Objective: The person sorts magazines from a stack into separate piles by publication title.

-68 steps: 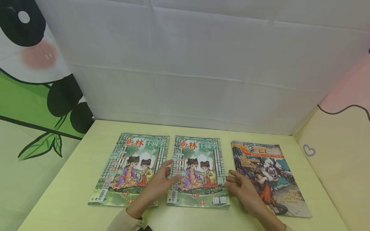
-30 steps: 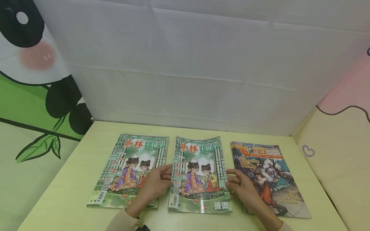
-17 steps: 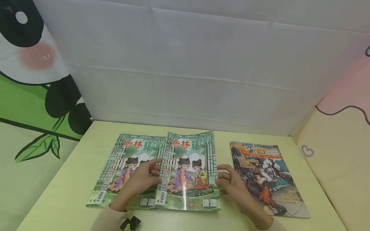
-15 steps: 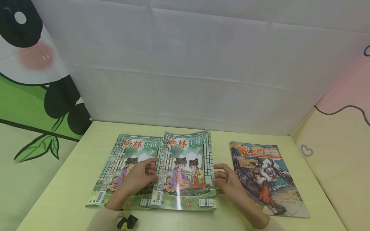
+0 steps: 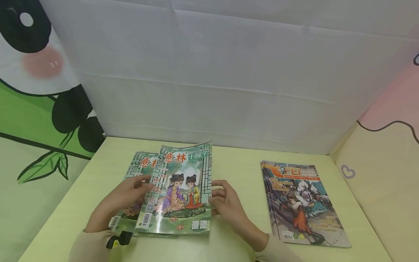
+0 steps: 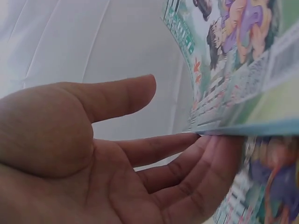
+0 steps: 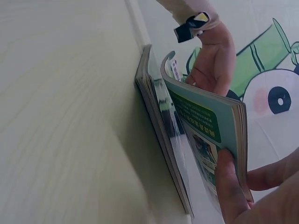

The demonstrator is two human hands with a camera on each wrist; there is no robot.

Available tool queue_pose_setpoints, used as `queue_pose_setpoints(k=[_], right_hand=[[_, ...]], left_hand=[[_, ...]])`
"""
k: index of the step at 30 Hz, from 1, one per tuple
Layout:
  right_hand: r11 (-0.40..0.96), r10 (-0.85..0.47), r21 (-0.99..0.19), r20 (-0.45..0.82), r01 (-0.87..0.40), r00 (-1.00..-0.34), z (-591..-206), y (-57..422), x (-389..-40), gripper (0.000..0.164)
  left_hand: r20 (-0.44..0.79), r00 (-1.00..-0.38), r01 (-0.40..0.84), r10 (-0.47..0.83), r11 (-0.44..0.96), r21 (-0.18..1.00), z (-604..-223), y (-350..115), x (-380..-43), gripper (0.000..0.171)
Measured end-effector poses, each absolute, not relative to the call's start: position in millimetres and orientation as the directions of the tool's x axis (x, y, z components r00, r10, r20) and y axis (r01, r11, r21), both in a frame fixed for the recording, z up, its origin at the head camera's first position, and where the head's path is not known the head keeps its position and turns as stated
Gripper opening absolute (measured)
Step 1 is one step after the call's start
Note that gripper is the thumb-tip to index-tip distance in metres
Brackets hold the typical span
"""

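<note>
A green magazine (image 5: 180, 189) with two cartoon girls on its cover is raised and bowed, covering part of another green magazine (image 5: 142, 163) with matching artwork. My left hand (image 5: 122, 194) is at its left edge; in the left wrist view, the fingers (image 6: 201, 182) reach under that edge while the thumb stands away from it. My right hand (image 5: 229, 203) pinches the opposite edge between thumb and fingers. From the right wrist, the held magazine (image 7: 201, 112) hangs apart from the pile (image 7: 159, 116) on the table.
A stack of dark fantasy-cover magazines (image 5: 304, 207), slightly fanned along its left side, lies at the right of the pale yellow table (image 5: 242, 163). A white cloth wall (image 5: 209, 91) rises behind, with painted panels on both sides.
The green magazine has come off the table's middle and moved left, over the matching one, with both hands travelling alongside. The right stack stays put, its left edge now uncovered.
</note>
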State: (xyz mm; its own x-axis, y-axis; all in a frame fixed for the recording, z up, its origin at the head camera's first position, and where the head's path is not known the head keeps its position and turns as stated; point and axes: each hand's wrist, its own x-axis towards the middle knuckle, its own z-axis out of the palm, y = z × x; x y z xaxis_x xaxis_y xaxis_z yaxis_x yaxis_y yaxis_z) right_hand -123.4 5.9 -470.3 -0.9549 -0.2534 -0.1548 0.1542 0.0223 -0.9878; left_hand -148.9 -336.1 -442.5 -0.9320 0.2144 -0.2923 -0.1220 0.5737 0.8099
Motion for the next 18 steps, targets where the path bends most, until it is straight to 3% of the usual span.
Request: queue_pose_setpoints(k=[8, 18], right_hand=[[-0.020, -0.270, -0.989, -0.138, 0.149, -0.953, -482, -33, -125, 0.047], [-0.047, -0.288, -0.984, -0.153, 0.173, -0.945, -495, -56, -129, 0.045]], left_hand=[[-0.340, -0.930, -0.154, 0.143, 0.687, 0.710, -441, -360, -149, 0.072], [-0.382, -0.918, -0.187, 0.107, 0.733, 0.654, -446, -376, -152, 0.075]])
